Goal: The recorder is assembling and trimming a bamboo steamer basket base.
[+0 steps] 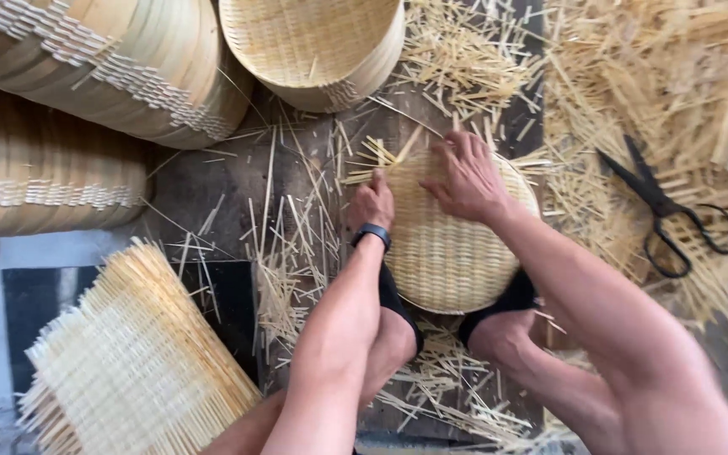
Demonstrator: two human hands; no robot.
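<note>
Floor: dark boards [212, 181], strewn with cut bamboo strips [684, 76]; loose slivers could slip underfoot or prick bare skin.
Finished stacks: round woven trays [128, 67] piled at the far left edge of the floor, well apart from the work.
Square mats: stack [136, 354] at the near left corner.
Round tray: woven tray [448, 244] lies flat mid-floor, pinned at its near rim by both feet; being round, it has no clear long axis; loose strip ends splay toward the far-left.
Risk: those unwoven ends may snap or spring out if bent hard.
Right hand: [468, 179] spread flat, pressing the far rim.
Left hand: [372, 202] closed, pinching strip ends at the left rim.
Scissors: black [667, 211], blades parted, near right; judged a cut hazard.
</note>
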